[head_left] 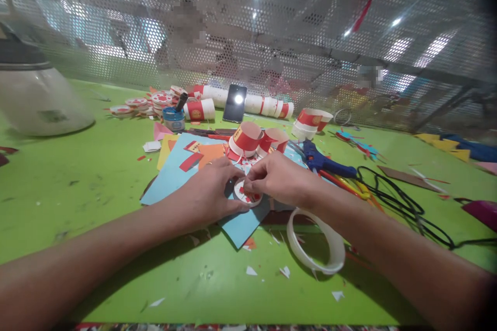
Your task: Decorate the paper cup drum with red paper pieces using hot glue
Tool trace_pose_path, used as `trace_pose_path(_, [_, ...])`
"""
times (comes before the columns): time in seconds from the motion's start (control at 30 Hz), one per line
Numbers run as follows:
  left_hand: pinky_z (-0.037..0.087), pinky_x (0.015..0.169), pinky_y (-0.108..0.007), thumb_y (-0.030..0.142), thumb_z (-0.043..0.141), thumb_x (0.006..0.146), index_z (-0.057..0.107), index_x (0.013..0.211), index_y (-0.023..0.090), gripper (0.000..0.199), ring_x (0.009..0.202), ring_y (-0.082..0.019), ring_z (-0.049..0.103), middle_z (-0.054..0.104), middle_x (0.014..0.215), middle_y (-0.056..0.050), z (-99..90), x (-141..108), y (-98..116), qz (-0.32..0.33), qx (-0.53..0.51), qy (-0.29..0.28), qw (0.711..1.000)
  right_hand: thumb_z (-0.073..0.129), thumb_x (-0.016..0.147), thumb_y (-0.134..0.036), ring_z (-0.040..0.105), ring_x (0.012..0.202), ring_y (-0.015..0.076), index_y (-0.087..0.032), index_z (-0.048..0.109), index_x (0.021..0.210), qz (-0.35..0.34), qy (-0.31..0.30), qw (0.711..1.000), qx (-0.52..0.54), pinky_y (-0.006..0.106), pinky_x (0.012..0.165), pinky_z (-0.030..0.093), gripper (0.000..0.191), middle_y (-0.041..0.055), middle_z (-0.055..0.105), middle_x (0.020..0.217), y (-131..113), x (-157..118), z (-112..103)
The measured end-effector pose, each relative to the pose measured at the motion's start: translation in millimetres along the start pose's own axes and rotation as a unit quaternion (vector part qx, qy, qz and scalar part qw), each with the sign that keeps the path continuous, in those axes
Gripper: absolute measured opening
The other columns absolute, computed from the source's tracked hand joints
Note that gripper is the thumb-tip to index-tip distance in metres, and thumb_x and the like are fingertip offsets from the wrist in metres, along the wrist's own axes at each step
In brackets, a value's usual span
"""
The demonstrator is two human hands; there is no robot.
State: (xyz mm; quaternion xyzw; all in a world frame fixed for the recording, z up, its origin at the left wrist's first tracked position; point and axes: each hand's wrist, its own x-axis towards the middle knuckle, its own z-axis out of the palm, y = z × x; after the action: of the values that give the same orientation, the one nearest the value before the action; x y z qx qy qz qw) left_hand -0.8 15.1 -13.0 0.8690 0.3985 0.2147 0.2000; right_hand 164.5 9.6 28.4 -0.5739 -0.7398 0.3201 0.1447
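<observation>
A small round white disc with red pieces on it point(247, 196) lies on light blue paper point(240, 231). My left hand point(212, 189) curves around its left side, thumb at the near edge and fingers at the far edge. Above the disc, my right hand point(277, 178) is closed in a pinch, its fingertips at the red pieces; what they hold, if anything, is hidden. Just beyond both hands stand cut red-and-white paper cups point(246, 139). Red paper strips point(191, 162) rest on the blue paper to the left.
A blue glue gun point(328, 161) with a black cord point(404, 207) lies right. A white tape ring point(316, 242) is near my right forearm. Farther back are a phone point(235, 103), stacked paper cups point(200, 110) and a blue jar point(173, 119). A large white container point(42, 95) stands left.
</observation>
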Motion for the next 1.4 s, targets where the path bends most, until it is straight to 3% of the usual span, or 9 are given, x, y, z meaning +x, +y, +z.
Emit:
trace_pose_path(0.47, [0.036, 0.063, -0.029, 0.032, 0.07, 0.074, 0.067, 0.089, 0.015, 0.022, 0.075, -0.019, 0.048, 0.052, 0.079, -0.003, 3.9, -0.6, -2.2, 0.025, 0.015, 0.006, 1.0, 0.059, 0.069, -0.005, 0.054, 0.057, 0.0127, -0.012, 0.067, 0.057, 0.024, -0.015, 0.999, -0.016, 0.023, 0.054, 0.042, 0.017, 0.0039, 0.065, 0.059, 0.8, 2.4, 2.2])
trace_pose_path(0.7, [0.037, 0.064, -0.029, 0.032, 0.069, 0.075, 0.067, 0.091, 0.017, 0.022, 0.076, -0.019, 0.049, 0.052, 0.081, -0.003, 3.7, -2.2, -3.7, 0.024, 0.013, 0.009, 1.0, 0.057, 0.067, -0.002, 0.052, 0.055, 0.0118, -0.014, 0.063, 0.052, 0.025, -0.022, 0.999, -0.017, 0.022, 0.05, 0.038, 0.02, 0.0005, 0.059, 0.054, -1.6, 2.4, 2.4])
trace_pose_path(1.07, [0.037, 0.063, -0.03, 0.03, 0.068, 0.073, 0.066, 0.087, 0.014, 0.021, 0.075, -0.02, 0.05, 0.054, 0.081, -0.005, 3.0, -1.1, -0.9, 0.014, 0.025, 0.006, 1.0, 0.054, 0.062, 0.002, 0.057, 0.061, 0.0146, -0.014, 0.061, 0.05, 0.011, -0.026, 0.999, -0.034, 0.023, 0.054, 0.04, 0.021, 0.0033, 0.065, 0.058, -6.2, 3.2, 3.3])
trace_pose_path(1.4, [0.039, 0.064, -0.029, 0.03, 0.068, 0.073, 0.066, 0.089, 0.017, 0.02, 0.073, -0.018, 0.05, 0.053, 0.085, -0.003, 3.3, -1.6, -3.0, 0.011, 0.007, 0.004, 1.0, 0.054, 0.063, 0.0, 0.055, 0.059, 0.0131, -0.015, 0.06, 0.051, 0.021, -0.023, 0.999, -0.011, 0.023, 0.054, 0.041, 0.02, 0.0014, 0.062, 0.056, -2.5, 2.8, 3.9])
